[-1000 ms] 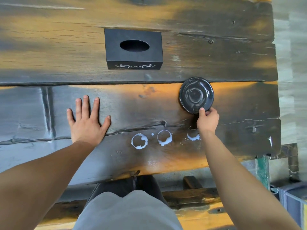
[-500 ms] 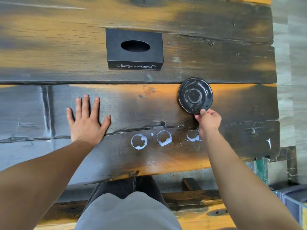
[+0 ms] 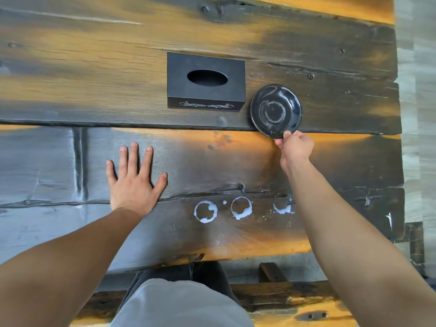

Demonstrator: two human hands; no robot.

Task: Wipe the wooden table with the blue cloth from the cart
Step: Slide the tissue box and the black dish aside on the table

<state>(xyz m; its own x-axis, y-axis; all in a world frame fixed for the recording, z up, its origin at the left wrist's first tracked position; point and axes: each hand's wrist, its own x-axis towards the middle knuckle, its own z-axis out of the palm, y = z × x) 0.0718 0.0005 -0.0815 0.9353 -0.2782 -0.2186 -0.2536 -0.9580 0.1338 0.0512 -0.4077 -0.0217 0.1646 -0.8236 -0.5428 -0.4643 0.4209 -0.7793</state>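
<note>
The dark wooden table (image 3: 342,161) fills the view, with white ring stains (image 3: 240,208) near its front edge; the rightmost ring is partly hidden by my right forearm. My right hand (image 3: 295,147) pinches the near rim of a black saucer (image 3: 276,110), which lies beside the black tissue box. My left hand (image 3: 133,180) rests flat on the table, fingers spread, left of the stains. No blue cloth or cart shows in this view.
A black tissue box (image 3: 205,81) stands at the middle back, just left of the saucer. The table's right edge meets a pale floor (image 3: 417,114). A wooden bench (image 3: 295,296) sits below the front edge by my legs.
My right hand has pushed the saucer away from me, from the front plank up onto the back plank beside the tissue box. My left hand has stayed flat in place.
</note>
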